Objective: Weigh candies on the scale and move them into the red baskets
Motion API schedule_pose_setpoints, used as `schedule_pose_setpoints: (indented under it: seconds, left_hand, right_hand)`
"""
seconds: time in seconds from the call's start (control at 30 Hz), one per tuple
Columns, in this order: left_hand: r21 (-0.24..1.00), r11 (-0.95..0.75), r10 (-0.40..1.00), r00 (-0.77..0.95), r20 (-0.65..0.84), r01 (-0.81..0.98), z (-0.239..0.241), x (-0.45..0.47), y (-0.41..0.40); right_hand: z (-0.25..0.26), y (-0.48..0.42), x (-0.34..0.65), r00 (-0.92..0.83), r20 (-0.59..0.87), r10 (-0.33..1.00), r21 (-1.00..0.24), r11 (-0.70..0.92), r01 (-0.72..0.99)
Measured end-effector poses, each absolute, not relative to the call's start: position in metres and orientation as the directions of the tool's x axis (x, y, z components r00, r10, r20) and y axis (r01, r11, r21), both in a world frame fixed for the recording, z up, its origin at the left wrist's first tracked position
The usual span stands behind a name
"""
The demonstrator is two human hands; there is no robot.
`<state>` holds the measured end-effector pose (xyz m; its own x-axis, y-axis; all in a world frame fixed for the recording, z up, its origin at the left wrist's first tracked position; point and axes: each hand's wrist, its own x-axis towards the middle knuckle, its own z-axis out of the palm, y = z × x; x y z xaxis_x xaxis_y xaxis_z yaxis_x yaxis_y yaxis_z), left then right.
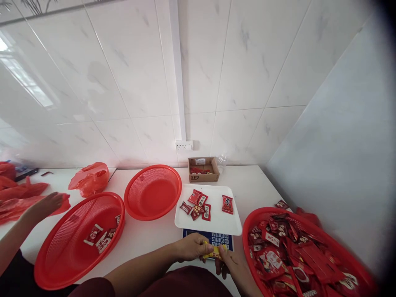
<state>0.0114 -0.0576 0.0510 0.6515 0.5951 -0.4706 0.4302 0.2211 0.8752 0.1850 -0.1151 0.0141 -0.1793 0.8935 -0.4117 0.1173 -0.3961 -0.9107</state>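
Between my two hands is a small yellow wrapped candy (212, 250). My left hand (192, 246) pinches one end of its wrapper, and my right hand (229, 260) pinches the other. They are in front of a blue keypad scale (228, 240), partly covering its keys. On top of the scale sits a white tray (185, 220) with several red snack packets (197, 205) bunched at its left and a single red packet (227, 204) at its right. Close to my right hand stands a red basket (247, 241) heaped with red packets.
An empty-looking red basket (153, 200) stands left of the tray, with another basket (62, 260) holding a few packets nearer. A cardboard box (204, 177) is by the wall. Farther left, a co-worker's hand (51, 204) is over red plastic bags (23, 206).
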Motion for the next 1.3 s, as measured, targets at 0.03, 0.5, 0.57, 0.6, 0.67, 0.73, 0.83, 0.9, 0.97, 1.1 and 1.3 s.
schedule_pose_setpoints:
  seconds: [0.03, 0.5, 0.57, 0.6, 0.67, 0.73, 0.83, 0.9, 0.97, 1.1, 1.3]
  left_hand:
    - [0.874, 0.218, 0.593, 0.653, -0.472, 0.434, 0.051, 0.012, -0.058]
    - [0.852, 0.176, 0.688, 0.557, -0.465, 0.494, 0.033, 0.019, -0.057]
    - [0.809, 0.06, 0.768, 0.49, -0.412, 0.585, 0.026, 0.015, -0.054]
    - [0.772, -0.013, 0.813, 0.456, -0.362, 0.636, 0.022, 0.012, -0.05]
    - [0.665, -0.149, 0.883, 0.401, -0.244, 0.732, 0.018, 0.004, -0.041]
    - [0.545, -0.221, 0.914, 0.366, -0.173, 0.809, 0.015, -0.005, -0.029]
    - [0.441, -0.188, 0.944, 0.285, -0.165, 0.878, 0.014, -0.012, -0.006]
    - [0.431, -0.164, 0.951, 0.258, -0.171, 0.887, 0.014, -0.012, 0.008]
    - [0.441, -0.184, 0.943, 0.285, -0.174, 0.878, 0.013, -0.01, 0.018]
    - [0.393, -0.304, 0.933, 0.354, -0.059, 0.868, 0.009, -0.003, 0.027]
    - [0.287, -0.351, 0.924, 0.38, -0.051, 0.891, -0.009, 0.02, 0.036]
  right_hand:
    - [0.013, -0.115, 0.185, -0.179, -0.412, 0.893, -0.91, -0.395, 0.122]
    - [0.004, -0.11, 0.191, -0.026, -0.317, 0.948, -0.912, -0.297, 0.284]
    - [0.002, -0.107, 0.2, 0.057, -0.266, 0.962, -0.889, -0.268, 0.372]
    - [0.001, -0.106, 0.206, 0.104, -0.241, 0.965, -0.871, -0.262, 0.416]
    - [-0.002, -0.104, 0.219, 0.198, -0.19, 0.962, -0.826, -0.266, 0.497]
    - [-0.006, -0.104, 0.23, 0.253, -0.138, 0.957, -0.781, -0.263, 0.567]
    - [-0.012, -0.105, 0.239, 0.27, -0.073, 0.96, -0.743, -0.232, 0.628]
    - [-0.016, -0.105, 0.24, 0.265, -0.05, 0.963, -0.737, -0.215, 0.641]
    - [-0.019, -0.105, 0.239, 0.274, -0.043, 0.961, -0.743, -0.213, 0.634]
    - [-0.018, -0.105, 0.239, 0.299, -0.044, 0.953, -0.791, -0.216, 0.573]
    - [-0.017, -0.106, 0.239, 0.322, -0.038, 0.946, -0.814, -0.216, 0.538]
